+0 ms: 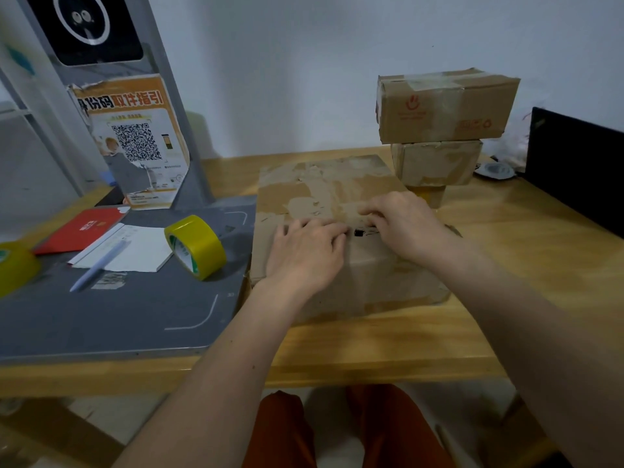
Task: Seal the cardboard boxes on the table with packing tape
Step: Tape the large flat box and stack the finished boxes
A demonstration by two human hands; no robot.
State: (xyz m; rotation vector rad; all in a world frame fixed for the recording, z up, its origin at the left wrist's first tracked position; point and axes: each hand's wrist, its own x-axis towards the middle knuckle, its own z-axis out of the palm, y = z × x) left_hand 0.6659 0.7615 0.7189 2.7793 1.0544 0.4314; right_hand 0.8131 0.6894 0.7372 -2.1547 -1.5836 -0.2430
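I press my left hand (305, 255) and right hand (401, 224) flat, holding nothing, on the cardboard box (337, 204); the tape roll (196, 246) lies just left of my left hand.

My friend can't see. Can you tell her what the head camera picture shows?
Two bare hands, left hand and right hand, press flat on a big worn brown cardboard box on a wooden table. A yellow tape roll lies to its left, and smaller cardboard boxes are stacked behind.
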